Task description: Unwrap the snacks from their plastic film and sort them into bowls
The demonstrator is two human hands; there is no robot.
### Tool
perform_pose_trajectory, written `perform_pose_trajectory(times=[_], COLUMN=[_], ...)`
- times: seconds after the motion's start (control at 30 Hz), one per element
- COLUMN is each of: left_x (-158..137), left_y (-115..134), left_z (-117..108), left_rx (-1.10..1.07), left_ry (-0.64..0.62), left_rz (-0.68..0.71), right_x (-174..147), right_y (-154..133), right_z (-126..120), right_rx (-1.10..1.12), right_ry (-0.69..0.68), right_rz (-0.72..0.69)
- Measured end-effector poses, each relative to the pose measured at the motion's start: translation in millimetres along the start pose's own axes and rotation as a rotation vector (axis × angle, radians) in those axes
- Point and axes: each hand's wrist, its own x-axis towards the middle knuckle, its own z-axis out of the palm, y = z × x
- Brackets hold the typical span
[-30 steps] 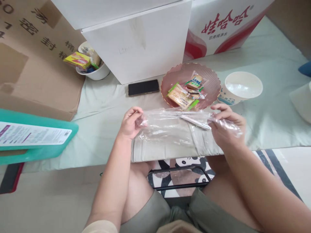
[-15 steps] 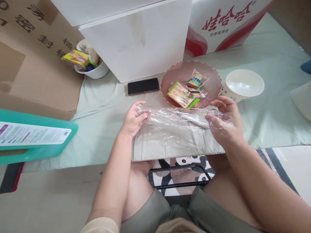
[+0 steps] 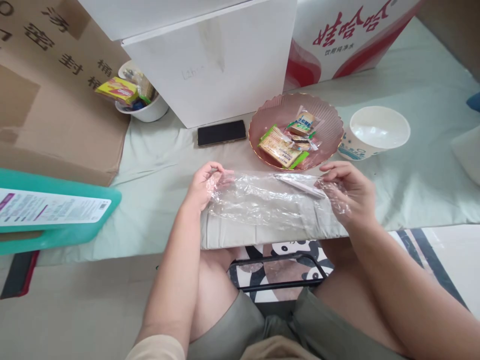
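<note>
A clear, crinkled sheet of plastic film [image 3: 258,200] stretches between my two hands above the table's front edge. My left hand [image 3: 205,185] is closed on the film's left end, its fingers partly seen through the plastic. At the other end, my right hand [image 3: 350,192] pinches the film, with the fingers bent around it. A thin white strip or pen-like item [image 3: 300,185] shows through or beside the film near my right hand; I cannot tell its kind. Just beyond the film stands a pink ribbed bowl [image 3: 258,120] holding several wrapped biscuits [image 3: 281,147].
A black phone [image 3: 221,133] lies left of the bowl, a white paper tub [image 3: 375,135] stands right. White boxes [image 3: 213,65] and a red-and-white carton [image 3: 337,45] line the back. At left are a snack-filled white bowl [image 3: 150,111], cardboard box [image 3: 63,115] and teal container [image 3: 108,200].
My hands have shifted slightly toward me and the film is lower, spread more openly. The left fingers have curled further in. The bowl, phone and tub stay in place.
</note>
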Motion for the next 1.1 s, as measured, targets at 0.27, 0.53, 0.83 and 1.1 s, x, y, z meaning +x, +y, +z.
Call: perform_pose_trajectory(times=[0.27, 0.53, 0.83, 1.1], left_x=[0.3, 0.4, 6.5, 0.5], left_y=[-1.8, 0.2, 2.8, 3.2], left_z=[-13.6, -12.7, -14.3, -9.9], left_rx=[0.024, 0.011, 0.038, -0.020], left_ry=[-0.036, -0.036, 0.113, -0.113], left_rz=[-0.033, -0.014, -0.014, -0.099], right_x=[0.1, 3.4, 1.0, 1.9], right_y=[8.6, 7.3, 2.7, 0.4], right_z=[-3.7, -5.2, -6.6, -5.0], right_rx=[0.088, 0.067, -0.008, -0.068], right_ry=[0.063, -0.034, 0.014, -0.049], right_rz=[-0.040, 0.025, -0.065, -0.112])
